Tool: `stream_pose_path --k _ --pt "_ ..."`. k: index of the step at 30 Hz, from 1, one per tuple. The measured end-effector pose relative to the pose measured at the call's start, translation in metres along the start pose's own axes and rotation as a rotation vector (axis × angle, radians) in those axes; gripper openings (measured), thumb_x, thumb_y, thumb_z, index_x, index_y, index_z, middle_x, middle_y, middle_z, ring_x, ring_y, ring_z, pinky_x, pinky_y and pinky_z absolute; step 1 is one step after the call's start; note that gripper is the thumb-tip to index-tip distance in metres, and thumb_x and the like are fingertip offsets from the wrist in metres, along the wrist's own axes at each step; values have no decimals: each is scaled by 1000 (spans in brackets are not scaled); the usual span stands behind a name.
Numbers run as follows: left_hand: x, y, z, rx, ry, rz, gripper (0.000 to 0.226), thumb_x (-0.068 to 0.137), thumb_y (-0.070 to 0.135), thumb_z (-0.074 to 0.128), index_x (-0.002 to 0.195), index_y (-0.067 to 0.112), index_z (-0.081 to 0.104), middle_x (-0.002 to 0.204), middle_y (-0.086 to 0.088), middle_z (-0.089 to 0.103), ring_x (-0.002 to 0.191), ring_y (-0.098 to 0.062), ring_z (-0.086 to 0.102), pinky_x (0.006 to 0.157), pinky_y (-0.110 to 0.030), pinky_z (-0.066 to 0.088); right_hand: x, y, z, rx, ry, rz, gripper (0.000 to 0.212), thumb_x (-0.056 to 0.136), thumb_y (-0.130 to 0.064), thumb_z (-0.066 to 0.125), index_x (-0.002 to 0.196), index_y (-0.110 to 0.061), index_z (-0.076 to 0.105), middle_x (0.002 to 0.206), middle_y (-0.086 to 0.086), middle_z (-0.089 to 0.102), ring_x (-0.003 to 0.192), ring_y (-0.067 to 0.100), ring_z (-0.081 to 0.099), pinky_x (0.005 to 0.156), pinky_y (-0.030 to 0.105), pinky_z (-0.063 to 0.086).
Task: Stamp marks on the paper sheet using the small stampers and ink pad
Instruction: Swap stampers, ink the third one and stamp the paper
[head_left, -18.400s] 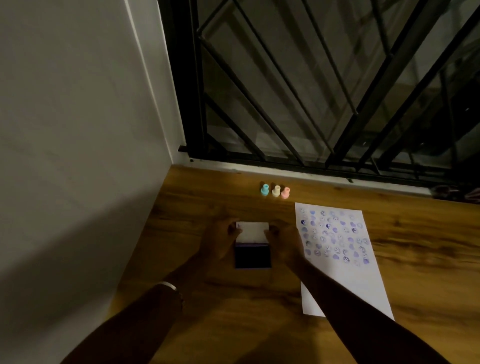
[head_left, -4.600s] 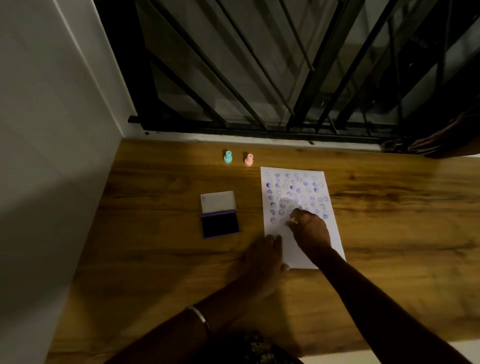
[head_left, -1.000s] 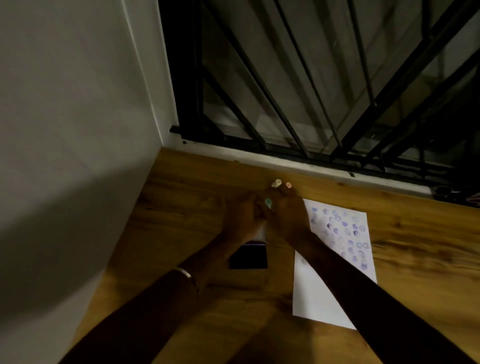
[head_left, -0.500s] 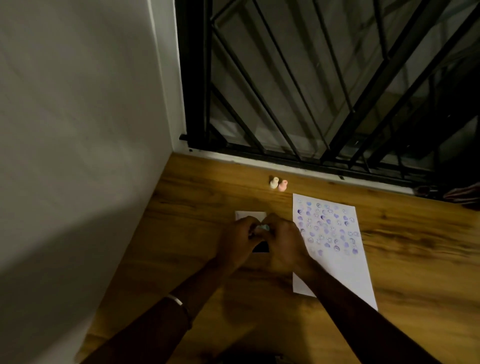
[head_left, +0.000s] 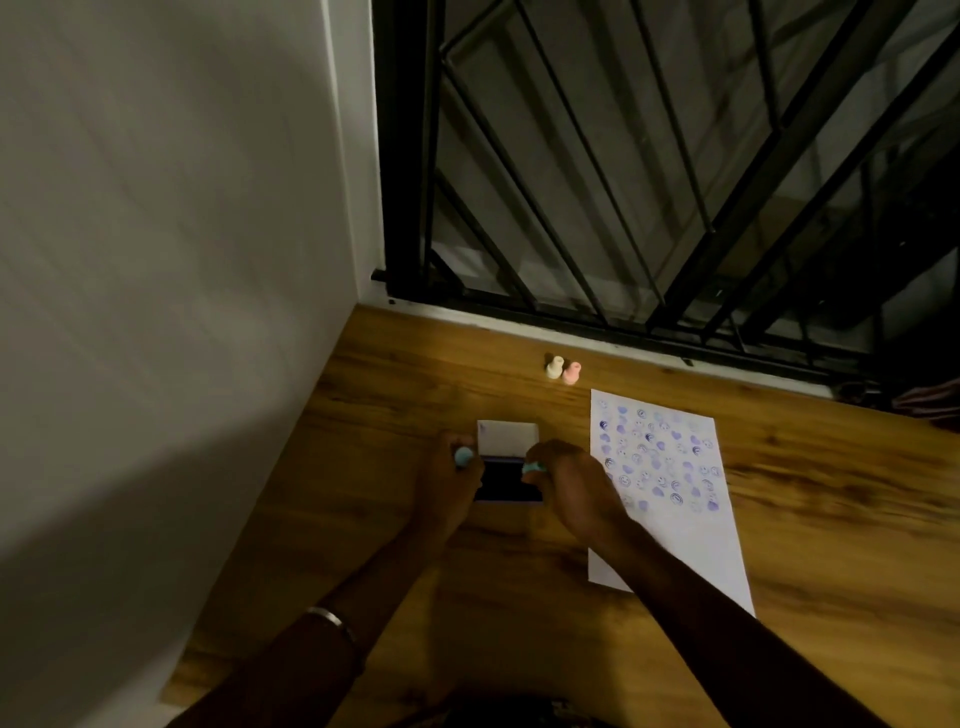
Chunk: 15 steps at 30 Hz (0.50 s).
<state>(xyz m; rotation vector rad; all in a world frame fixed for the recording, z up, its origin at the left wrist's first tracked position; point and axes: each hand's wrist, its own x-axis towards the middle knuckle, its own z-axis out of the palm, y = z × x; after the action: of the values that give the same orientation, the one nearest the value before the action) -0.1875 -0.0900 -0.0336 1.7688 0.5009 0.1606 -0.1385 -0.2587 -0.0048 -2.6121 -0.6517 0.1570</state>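
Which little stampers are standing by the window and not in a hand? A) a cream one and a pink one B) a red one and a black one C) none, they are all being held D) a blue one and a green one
A: the cream stamper and the pink stamper stand side by side on the wooden floor near the window grille, with no hand touching them.
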Motion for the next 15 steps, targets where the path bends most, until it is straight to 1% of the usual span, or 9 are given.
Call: stream_pose_path --k 1,2,3,4,5,7,8,10,15 --pt "2 1 1 -69 1 -62 12 91 13 61 103 12 58 98 -9 65 79 -23 66 61 -33 56 1 -1 2 -25 -19 -11 21 88 -16 65 109 -16 65 117 8 66 106 24 63 84 31 52" --pt "3 1 3 -105 1 -93 10 91 14 61 100 15 58 99 -9 64 77 -20 66 61 -34 56 2 -2 5 -36 -27 -26 22 88 -15 65 111 -14 65 117 8 66 107 24 62 86 32 52" --pt "5 0 4 -104 -3 -102 8 90 15 62 97 17 58 98 -8 64 78 -20 65 65 -38 56 4 -3 7 -41 -31 -41 23 89 -15 64 112 -13 65 116 9 66 108 25 61 87 31 50" --pt "6 -1 6 -86 -9 -98 8 90 18 63 96 18 59 98 -7 64 80 -20 65 69 -41 56 6 -4 9 -54 -36 -58 23 89 -15 63 112 -12 65 115 10 67 107 25 61 86 30 48" --pt "6 -2 8 -51 -13 -81 8 89 20 63 96 18 60 98 -5 65 83 -20 64 70 -39 55 7 -5 11 -78 -46 -74 22 90 -15 62 111 -12 65 113 10 66 107 25 60 85 29 47" --pt "6 -4 10 28 -21 -41 12 91 26 62 98 17 63 97 -1 65 86 -15 62 66 -27 49 9 -7 15 -138 -83 -101 23 91 -18 60 113 -12 63 114 10 65 110 26 58 88 33 47" --pt "7 -5 11 60 -28 -35 15 92 29 60 99 16 64 97 -1 65 85 -15 62 65 -24 48 10 -7 16 -165 -106 -108 24 91 -19 60 114 -12 62 116 10 64 112 26 57 91 35 48" --pt "7 -8 12 114 -40 -31 20 95 33 55 101 16 64 97 -2 66 84 -17 64 66 -28 50 12 -7 18 -195 -132 -110 27 92 -20 59 117 -11 60 119 11 63 115 27 56 95 36 47" --pt "9 -13 15 164 -17 -24 24 98 33 50 104 15 64 95 -5 65 83 -20 65 62 -25 49 22 -9 21 -220 -211 -68 31 92 -23 60 120 -10 59 124 10 62 120 27 55 101 39 46"
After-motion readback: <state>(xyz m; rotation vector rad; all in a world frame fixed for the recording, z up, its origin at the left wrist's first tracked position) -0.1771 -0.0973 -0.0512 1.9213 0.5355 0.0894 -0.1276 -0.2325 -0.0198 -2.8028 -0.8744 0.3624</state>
